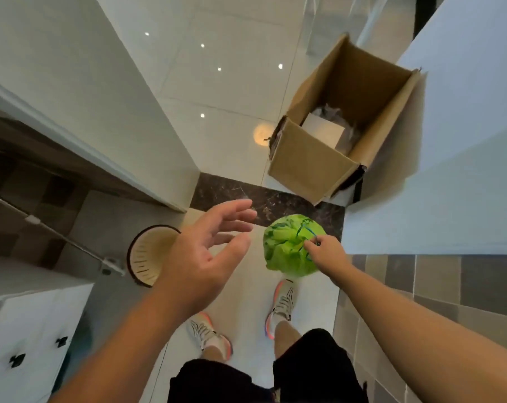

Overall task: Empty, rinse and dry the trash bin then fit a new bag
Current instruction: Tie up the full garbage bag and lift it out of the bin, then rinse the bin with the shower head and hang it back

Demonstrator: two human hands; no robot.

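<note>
Pale glossy floor tiles (232,91) fill the upper middle of the frame, crossed lower down by a dark marble strip (232,190) at a doorway. The person stands over it in shorts and trainers. At centre right the right hand (325,251) pinches the gathered neck of a full green bag (287,248), its blue drawstring looped at the fingers, so the bag hangs just above the floor in front of the right shoe. The left hand (208,251) is raised at centre, fingers spread and relaxed, holding nothing. Partly behind that wrist, at lower left of centre, the bin (147,254) stands on the floor with its slatted, cream inside bare, no liner in it. An open box (333,135) sits in the upper right against a white wall, with what looks like paper and packing at the bottom. By my reckoning the emptying step is under way: the bag is out and tied, not yet disposed of. Next the bag needs carrying forward and setting down or dropping, perhaps into the box, though that is a guess; then the bin is to be picked up for rinsing.
</note>
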